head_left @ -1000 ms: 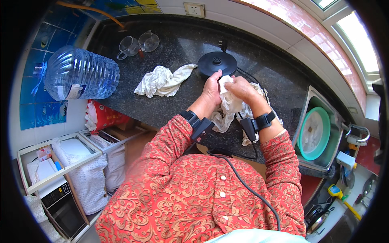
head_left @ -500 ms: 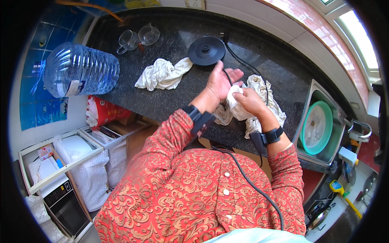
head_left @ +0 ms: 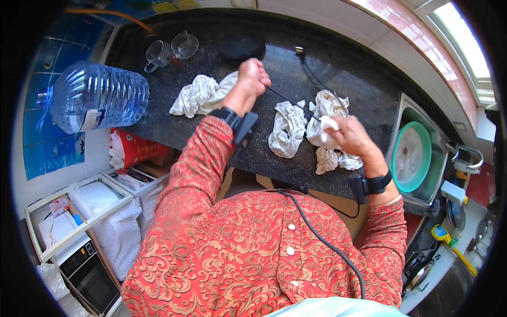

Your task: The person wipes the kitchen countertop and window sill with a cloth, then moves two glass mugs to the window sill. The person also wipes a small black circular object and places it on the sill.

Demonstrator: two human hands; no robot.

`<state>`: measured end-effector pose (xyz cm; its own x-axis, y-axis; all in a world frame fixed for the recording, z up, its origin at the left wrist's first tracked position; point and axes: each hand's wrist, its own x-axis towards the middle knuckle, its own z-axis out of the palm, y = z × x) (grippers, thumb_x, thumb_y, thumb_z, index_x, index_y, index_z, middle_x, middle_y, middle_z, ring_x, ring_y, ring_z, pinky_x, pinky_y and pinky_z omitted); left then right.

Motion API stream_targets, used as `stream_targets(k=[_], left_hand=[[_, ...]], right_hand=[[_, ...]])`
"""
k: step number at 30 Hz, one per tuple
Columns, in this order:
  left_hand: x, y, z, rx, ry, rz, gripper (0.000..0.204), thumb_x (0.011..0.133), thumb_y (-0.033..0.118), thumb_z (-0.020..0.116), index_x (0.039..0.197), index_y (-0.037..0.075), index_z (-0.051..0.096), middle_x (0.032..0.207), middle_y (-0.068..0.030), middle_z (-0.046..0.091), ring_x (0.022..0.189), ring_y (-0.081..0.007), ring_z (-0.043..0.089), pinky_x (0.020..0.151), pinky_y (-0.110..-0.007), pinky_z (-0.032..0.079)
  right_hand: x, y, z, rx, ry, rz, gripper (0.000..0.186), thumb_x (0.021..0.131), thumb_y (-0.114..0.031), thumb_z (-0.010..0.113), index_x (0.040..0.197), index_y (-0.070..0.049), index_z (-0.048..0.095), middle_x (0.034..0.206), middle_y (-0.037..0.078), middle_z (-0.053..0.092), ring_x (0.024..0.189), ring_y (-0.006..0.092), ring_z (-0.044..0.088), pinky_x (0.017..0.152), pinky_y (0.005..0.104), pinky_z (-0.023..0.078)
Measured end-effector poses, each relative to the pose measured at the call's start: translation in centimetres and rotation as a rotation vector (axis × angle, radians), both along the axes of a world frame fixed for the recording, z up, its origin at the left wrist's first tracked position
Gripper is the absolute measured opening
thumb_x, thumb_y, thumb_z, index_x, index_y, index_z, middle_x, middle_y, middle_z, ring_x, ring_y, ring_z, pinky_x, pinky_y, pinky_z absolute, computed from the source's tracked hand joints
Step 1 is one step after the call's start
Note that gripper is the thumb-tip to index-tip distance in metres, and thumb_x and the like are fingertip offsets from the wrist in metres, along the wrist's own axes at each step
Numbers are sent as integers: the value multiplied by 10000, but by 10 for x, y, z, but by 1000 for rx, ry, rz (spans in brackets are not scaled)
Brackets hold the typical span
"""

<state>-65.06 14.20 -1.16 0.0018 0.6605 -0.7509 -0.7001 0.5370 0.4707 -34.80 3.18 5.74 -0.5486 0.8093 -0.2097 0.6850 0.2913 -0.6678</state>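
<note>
My left hand [head_left: 254, 78] is closed in a fist on a thin black power cord [head_left: 285, 99], just in front of a round black kettle base [head_left: 242, 47], which is blurred. The cord runs taut from that fist down to the right. There my right hand [head_left: 353, 136] pinches a white cloth [head_left: 323, 132] around it. Beyond the cloth, the cord curves back to its plug [head_left: 299, 51] on the dark counter. Crumpled white cloths lie about: one [head_left: 287, 129] left of my right hand, another [head_left: 330, 103] behind it. A further cloth [head_left: 198, 96] lies left of my left wrist.
A large clear water bottle [head_left: 100, 98] lies on its side at the left, with two glass vessels [head_left: 185, 45] behind. At the right a sink [head_left: 401, 119] holds a green basin [head_left: 429, 158]. Another black cable [head_left: 322, 232] crosses my patterned shirt.
My left hand has gone from open, palm up, to a fist on the cord and moved left and away. My right hand shifted right with the cloth. The kettle base shifted left.
</note>
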Motion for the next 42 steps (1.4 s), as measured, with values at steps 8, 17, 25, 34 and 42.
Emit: stream_targets(k=[8,17,25,34,42], left_hand=[[-38,25,-12,11,20,191,275,960,147,365,701,104,449,545,25,299,435,-104,280,425,-261,298],[93,-67,29,142,-547,193,722,1062,519,212,1052,-95,592,1117,-275,653,1187,-413,577,1090,-527,406],[104,-71,70,110,-280,-9,549,1071,456,273,604,172,324,521,32,226,452,-128,210,467,-300,221],[51,-31,57,163,-99,-8,547,1078,451,260,616,167,332,516,37,230,436,-117,193,445,-284,198],[47,-49,48,152,-135,-23,550,1081,459,277,614,175,327,516,41,233,427,-109,189,423,-266,176]], right_hand=[[48,10,30,29,-79,-120,126,883,-169,638,868,-45,655,802,192,648,763,411,635,677,419,511],[3,9,27,196,-7,-218,161,909,-215,607,927,-69,670,848,200,681,810,415,664,690,461,528],[-1,-25,19,103,68,-213,209,906,-270,606,947,-83,691,879,189,701,825,401,676,731,451,539],[97,-52,24,-63,21,-225,180,907,-200,624,947,-33,678,866,137,660,802,322,615,788,363,501],[136,-72,-16,-360,477,-789,267,993,-200,592,1163,-9,668,999,48,702,942,129,632,827,310,518]])
